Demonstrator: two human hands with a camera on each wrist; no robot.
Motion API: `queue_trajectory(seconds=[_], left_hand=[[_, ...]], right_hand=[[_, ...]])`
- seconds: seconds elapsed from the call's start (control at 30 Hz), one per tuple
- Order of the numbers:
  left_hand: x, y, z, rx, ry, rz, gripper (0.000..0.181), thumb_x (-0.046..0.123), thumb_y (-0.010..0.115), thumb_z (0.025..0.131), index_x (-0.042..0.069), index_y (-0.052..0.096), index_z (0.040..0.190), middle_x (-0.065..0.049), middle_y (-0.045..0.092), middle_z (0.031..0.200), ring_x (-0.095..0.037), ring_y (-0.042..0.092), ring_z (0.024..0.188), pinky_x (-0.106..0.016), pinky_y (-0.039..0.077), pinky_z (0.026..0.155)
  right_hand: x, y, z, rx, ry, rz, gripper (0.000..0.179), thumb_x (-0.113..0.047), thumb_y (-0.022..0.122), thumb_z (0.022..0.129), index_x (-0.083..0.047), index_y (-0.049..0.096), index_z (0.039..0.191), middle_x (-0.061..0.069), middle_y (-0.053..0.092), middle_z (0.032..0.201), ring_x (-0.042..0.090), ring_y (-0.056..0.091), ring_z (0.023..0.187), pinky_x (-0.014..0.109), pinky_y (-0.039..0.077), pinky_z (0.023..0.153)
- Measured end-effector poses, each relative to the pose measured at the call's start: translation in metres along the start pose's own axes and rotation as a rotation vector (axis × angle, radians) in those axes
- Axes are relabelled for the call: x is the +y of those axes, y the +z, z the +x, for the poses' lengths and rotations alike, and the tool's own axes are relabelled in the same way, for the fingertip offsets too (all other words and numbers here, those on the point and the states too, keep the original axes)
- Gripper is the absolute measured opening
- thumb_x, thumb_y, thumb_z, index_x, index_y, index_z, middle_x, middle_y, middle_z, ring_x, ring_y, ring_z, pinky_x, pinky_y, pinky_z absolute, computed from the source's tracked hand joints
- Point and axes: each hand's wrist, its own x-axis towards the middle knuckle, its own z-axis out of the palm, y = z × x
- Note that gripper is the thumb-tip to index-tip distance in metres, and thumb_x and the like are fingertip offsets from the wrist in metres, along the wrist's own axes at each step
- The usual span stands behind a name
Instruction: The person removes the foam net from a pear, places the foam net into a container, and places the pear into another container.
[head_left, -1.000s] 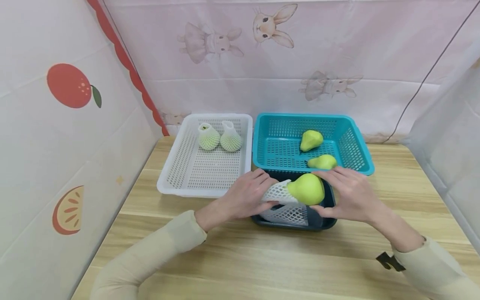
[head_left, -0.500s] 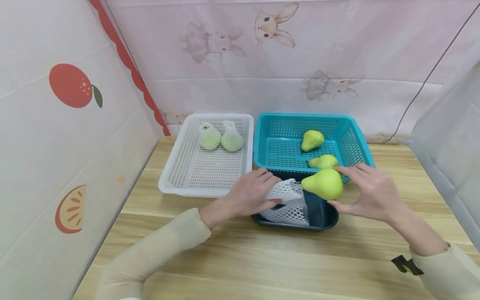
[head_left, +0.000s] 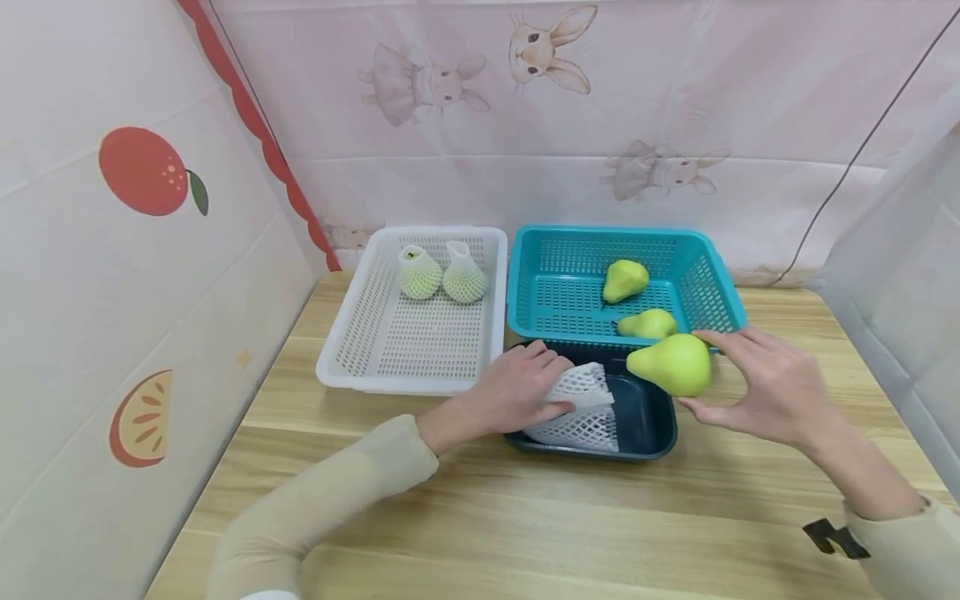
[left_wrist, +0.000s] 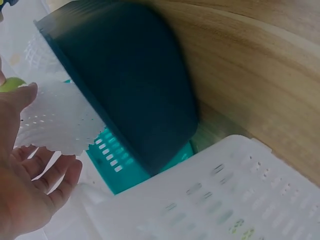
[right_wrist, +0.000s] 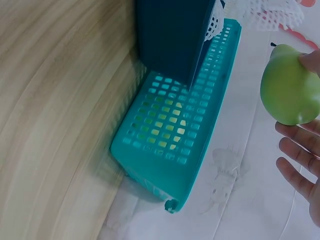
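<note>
A bare green pear (head_left: 672, 365) hangs over the right end of a dark basin (head_left: 647, 417). My right hand (head_left: 772, 387) pinches it by the wide base, thumb below and fingers above; its narrow end points left. A white foam net sleeve (head_left: 585, 385) is in the grip of my left hand (head_left: 517, 387), above the basin's left half. In the left wrist view the sleeve (left_wrist: 57, 117) sits between thumb and fingers. The sleeve and the pear are apart. Beneath, more white foam netting (head_left: 577, 432) lies in the basin, partly hidden by my left hand.
Behind the basin stands a teal basket (head_left: 555, 321) with two bare pears, one a yellowish green pear (head_left: 625, 281). At its left a white basket (head_left: 420, 358) holds two net-wrapped pears (head_left: 464, 279). Wood tabletop (head_left: 540, 525) extends in front; a patterned cloth wall (head_left: 480, 125) rises behind.
My right hand has drawn the pear away to the right, out of contact with the foam net sleeve. The left hand keeps the sleeve and has shifted slightly right.
</note>
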Motion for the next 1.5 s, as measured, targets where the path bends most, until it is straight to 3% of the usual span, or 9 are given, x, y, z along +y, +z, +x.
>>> queue_trajectory(seconds=[0.27, 0.4, 0.53, 0.7, 1.03, 1.23, 1.5], left_hand=[[0.002, 0.007, 0.002, -0.124, -0.015, 0.021, 0.055, 0.059, 0.063, 0.1, 0.015, 0.064, 0.133, 0.003, 0.076, 0.117, -0.015, 0.058, 0.096, -0.025, 0.05, 0.08], [0.002, 0.008, 0.003, -0.157, -0.028, 0.026, 0.058, 0.061, 0.063, 0.1, 0.015, 0.063, 0.135, 0.002, 0.076, 0.118, -0.016, 0.058, 0.098, -0.026, 0.05, 0.081], [0.002, 0.008, 0.002, -0.156, -0.053, 0.011, 0.067, 0.064, 0.063, 0.098, 0.013, 0.058, 0.142, 0.0, 0.074, 0.125, -0.017, 0.062, 0.104, -0.029, 0.053, 0.088], [-0.002, 0.005, -0.002, -0.137, -0.102, -0.049, 0.092, 0.072, 0.062, 0.094, 0.007, 0.044, 0.157, -0.005, 0.067, 0.142, -0.02, 0.064, 0.122, -0.035, 0.055, 0.105], [-0.012, -0.006, -0.015, -0.111, -0.128, -0.08, 0.107, 0.082, 0.06, 0.087, 0.009, 0.038, 0.163, -0.009, 0.047, 0.165, -0.028, 0.047, 0.153, -0.045, 0.041, 0.126], [-0.017, -0.011, -0.027, -0.123, -0.12, -0.068, 0.113, 0.083, 0.059, 0.086, 0.006, 0.034, 0.164, -0.012, 0.039, 0.171, -0.033, 0.037, 0.159, -0.049, 0.033, 0.13], [-0.026, -0.014, -0.043, -0.159, -0.178, -0.075, 0.119, 0.088, 0.057, 0.083, 0.01, 0.027, 0.167, -0.011, 0.03, 0.175, -0.032, 0.028, 0.163, -0.051, 0.03, 0.131]], right_hand=[[0.007, -0.004, -0.005, 0.023, 0.014, -0.03, 0.094, -0.088, 0.044, 0.083, -0.006, 0.075, 0.117, 0.013, 0.076, 0.083, 0.026, 0.066, 0.067, 0.039, 0.05, 0.049], [0.009, -0.004, -0.008, 0.036, 0.017, -0.034, 0.093, -0.088, 0.046, 0.083, -0.006, 0.075, 0.115, 0.013, 0.076, 0.081, 0.025, 0.064, 0.065, 0.038, 0.047, 0.048], [0.009, -0.005, -0.01, 0.041, 0.023, -0.035, 0.093, -0.089, 0.046, 0.083, -0.007, 0.076, 0.114, 0.013, 0.074, 0.078, 0.024, 0.062, 0.063, 0.035, 0.044, 0.046], [0.009, -0.005, -0.011, 0.046, 0.027, -0.039, 0.092, -0.089, 0.046, 0.082, -0.007, 0.076, 0.113, 0.011, 0.071, 0.075, 0.022, 0.058, 0.061, 0.032, 0.042, 0.045], [0.01, -0.005, -0.01, 0.04, 0.026, -0.045, 0.093, -0.089, 0.046, 0.082, -0.007, 0.076, 0.114, 0.011, 0.072, 0.076, 0.022, 0.06, 0.062, 0.033, 0.043, 0.044], [0.011, -0.005, -0.006, 0.032, 0.008, -0.046, 0.093, -0.088, 0.045, 0.083, -0.006, 0.075, 0.115, 0.012, 0.073, 0.078, 0.024, 0.063, 0.063, 0.036, 0.045, 0.046], [0.017, -0.001, 0.005, 0.033, -0.013, -0.041, 0.092, -0.087, 0.045, 0.085, -0.005, 0.074, 0.115, 0.015, 0.077, 0.085, 0.028, 0.066, 0.065, 0.038, 0.046, 0.045]])
